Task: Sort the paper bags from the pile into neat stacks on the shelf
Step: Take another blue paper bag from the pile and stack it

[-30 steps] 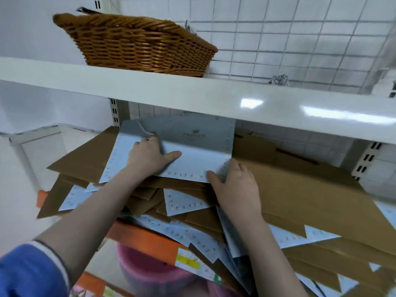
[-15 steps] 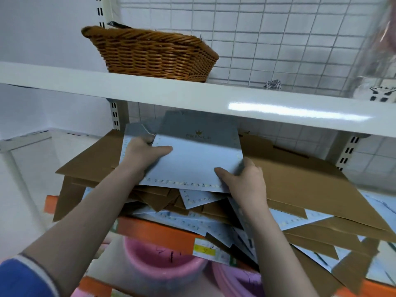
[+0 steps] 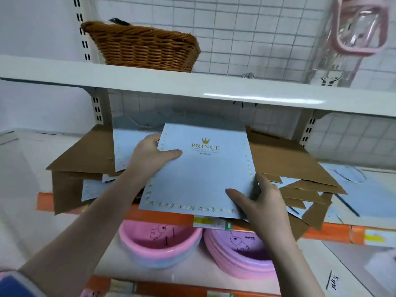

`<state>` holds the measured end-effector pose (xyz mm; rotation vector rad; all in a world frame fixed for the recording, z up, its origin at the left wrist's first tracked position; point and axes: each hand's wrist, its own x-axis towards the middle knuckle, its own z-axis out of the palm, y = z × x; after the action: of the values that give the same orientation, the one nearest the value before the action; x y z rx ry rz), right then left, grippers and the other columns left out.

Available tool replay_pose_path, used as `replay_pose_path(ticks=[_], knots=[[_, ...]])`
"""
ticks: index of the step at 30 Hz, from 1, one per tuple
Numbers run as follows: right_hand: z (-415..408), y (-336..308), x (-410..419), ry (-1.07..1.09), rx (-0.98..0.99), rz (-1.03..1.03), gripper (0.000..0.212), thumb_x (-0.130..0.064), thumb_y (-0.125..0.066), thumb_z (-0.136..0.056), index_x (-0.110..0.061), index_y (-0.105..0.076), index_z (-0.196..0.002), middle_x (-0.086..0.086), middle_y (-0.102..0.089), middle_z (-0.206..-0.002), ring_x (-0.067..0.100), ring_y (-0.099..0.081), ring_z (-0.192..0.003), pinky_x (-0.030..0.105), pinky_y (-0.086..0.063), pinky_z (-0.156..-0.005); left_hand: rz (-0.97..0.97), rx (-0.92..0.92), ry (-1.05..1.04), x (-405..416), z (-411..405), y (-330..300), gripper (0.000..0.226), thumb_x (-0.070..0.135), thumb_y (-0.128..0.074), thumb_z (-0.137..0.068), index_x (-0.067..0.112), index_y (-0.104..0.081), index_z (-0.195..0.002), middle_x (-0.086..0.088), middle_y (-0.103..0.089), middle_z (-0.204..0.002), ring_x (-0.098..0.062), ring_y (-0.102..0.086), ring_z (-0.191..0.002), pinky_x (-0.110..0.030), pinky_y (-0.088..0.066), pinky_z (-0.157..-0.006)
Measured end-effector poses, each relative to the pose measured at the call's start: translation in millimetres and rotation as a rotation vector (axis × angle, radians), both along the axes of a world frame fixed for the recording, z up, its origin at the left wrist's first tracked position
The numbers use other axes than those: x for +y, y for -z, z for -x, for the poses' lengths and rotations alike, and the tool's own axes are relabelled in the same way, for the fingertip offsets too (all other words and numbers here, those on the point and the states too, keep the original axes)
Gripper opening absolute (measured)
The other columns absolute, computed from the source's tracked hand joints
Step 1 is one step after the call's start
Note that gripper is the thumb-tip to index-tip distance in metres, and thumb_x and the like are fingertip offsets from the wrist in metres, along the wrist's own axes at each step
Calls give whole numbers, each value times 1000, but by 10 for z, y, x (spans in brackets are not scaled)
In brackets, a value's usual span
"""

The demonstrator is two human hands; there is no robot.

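A flat pale blue paper bag (image 3: 199, 176) printed "PRINCE" with a gold crown is held above the messy pile on the middle shelf (image 3: 347, 231). My left hand (image 3: 153, 156) grips its left edge, thumb on top. At its lower right corner my right hand (image 3: 260, 200) pinches the bag, thumb on the face and fingers behind. Another pale blue bag (image 3: 128, 146) lies behind to the left. Brown paper bags (image 3: 285, 161) and more blue ones (image 3: 92, 189) spread in a loose heap under and around the held bag.
A wicker basket (image 3: 145, 48) sits on the upper white shelf (image 3: 85, 71) before a wire grid. Pink bowls (image 3: 158, 245) and purple bowls (image 3: 237, 251) are stacked on the shelf below. A clear pouch with pink trim (image 3: 360, 24) hangs top right. Orange price rails edge the shelves.
Both hands have drawn the blue PRINCE bag out toward me and lifted it off the pile, turning it upright so its print shows. The view has pulled back and tilted down.
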<state>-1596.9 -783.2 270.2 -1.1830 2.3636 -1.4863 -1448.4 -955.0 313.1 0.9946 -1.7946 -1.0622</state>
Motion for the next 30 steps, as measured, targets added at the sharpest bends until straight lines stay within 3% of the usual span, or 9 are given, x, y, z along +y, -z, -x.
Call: replay_pose_path(ticks=[5,7,12,16,20,26,30], knots=[[183,-14,443,95,123,-24,39,-42,-68,-76,-15,-50,-97,7,-50,-94,16,-42,-75,30,-32,-58,169,-43,-11,358,325,-26,19,28,-74,-75,30,-60,-87,-2,-65,-100,-23,-59,-102,-36,-50,-81],[298,-15,626,169,167,-26,40,-40,-65,-80,-11,-51,-104,7,-48,-97,22,-43,-81,33,-34,-63,263,-99,-33,561,515,-55,26,31,-71,-76,23,-61,-98,-1,-58,-98,-20,-51,-110,-32,-45,-79],[823,59,1241,298,215,-76,37,-37,-57,-87,-12,-50,-114,8,-46,-114,33,-52,-100,33,-34,-70,384,-206,-87,1249,1192,-38,39,33,-66,-80,16,-55,-113,-8,-48,-110,-23,-45,-107,-30,-39,-79],[1460,165,1924,338,267,-115,38,-35,-54,-88,-8,-48,-115,9,-46,-111,34,-51,-97,34,-32,-68,325,-224,-70,1940,1920,97,40,35,-66,-80,16,-52,-113,-3,-38,-105,-22,-48,-100,-28,-35,-76],[2099,265,2576,354,268,-141,38,-33,-56,-87,-6,-49,-112,10,-45,-107,35,-50,-98,37,-38,-75,280,-214,-16,2551,2620,280,43,33,-68,-79,17,-54,-117,-4,-40,-105,-25,-50,-102,-28,-38,-78],[2839,375,3190,366,262,-172,39,-33,-57,-88,-9,-50,-118,0,-33,-95,30,-46,-100,32,-27,-70,234,-254,21,3093,3454,391,48,33,-67,-79,19,-53,-122,-6,-42,-105,-27,-46,-109,-31,-38,-83],[3357,451,3356,421,216,-166,40,-32,-58,-86,-9,-50,-118,7,-45,-106,31,-46,-103,34,-32,-74,242,-227,75,3286,4043,478,46,31,-67,-78,17,-53,-120,-7,-45,-108,-24,-44,-112,-31,-39,-83]])
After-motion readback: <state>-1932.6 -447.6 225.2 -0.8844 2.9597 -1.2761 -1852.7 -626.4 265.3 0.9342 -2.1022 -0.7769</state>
